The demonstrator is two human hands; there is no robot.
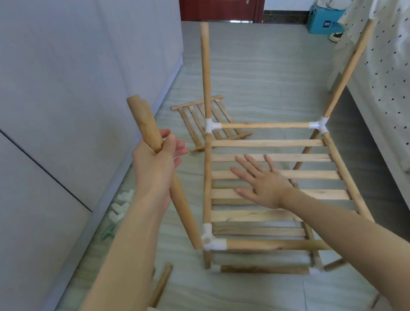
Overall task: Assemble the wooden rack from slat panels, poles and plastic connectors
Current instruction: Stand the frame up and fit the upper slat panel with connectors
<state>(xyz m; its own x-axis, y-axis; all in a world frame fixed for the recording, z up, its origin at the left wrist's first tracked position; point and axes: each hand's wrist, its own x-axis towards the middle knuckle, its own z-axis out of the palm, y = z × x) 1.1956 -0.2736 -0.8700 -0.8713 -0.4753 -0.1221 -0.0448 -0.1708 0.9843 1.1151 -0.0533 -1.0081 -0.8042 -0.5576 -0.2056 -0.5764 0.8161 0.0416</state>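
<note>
Left hand grips a wooden pole by its upper part, fingers curled round it. The pole's long axis runs near vertical, leaning slightly, its lower end beside the near-left white connector of the rack frame. Right hand rests flat, fingers spread, on the top slat panel. The frame stands on a grey wood-grain floor between a white cabinet wall and a bed. A spare slat panel lies beyond.
</note>
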